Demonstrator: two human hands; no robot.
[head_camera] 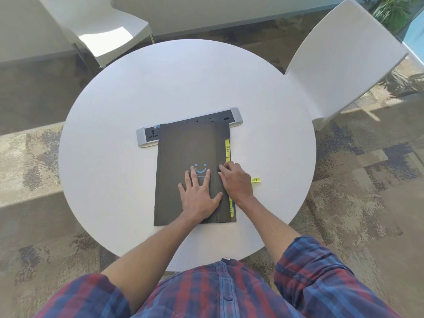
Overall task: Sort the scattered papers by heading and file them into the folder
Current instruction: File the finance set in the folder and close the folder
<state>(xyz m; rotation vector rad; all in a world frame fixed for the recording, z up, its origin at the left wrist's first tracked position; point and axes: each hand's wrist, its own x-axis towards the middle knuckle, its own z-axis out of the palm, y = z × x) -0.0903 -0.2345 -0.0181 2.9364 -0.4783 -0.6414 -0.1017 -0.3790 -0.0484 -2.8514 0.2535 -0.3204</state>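
The dark folder [188, 157] lies closed and flat near the middle of the round white surface [110, 134], its far edge overlapping the grey power strip [146, 136]. My left hand [198, 193] rests palm down on the folder's cover, fingers [189, 180] straight and spread, their tips at the blue smile mark [200, 169]. My right hand [236, 182] sits just beside it on the folder's right-hand strip, fingers bent with the tips pressing on the cover; I cannot tell whether they pinch anything. Yellow tabs [227, 148] stick out along the folder's right edge, beyond and nearer than my right hand. One loose yellow tab [255, 180] lies on the surface just right of the folder, touching or almost touching my right hand. Two white chairs [339, 65] stand beyond the folder, off the surface, on patterned carpet [367, 180].
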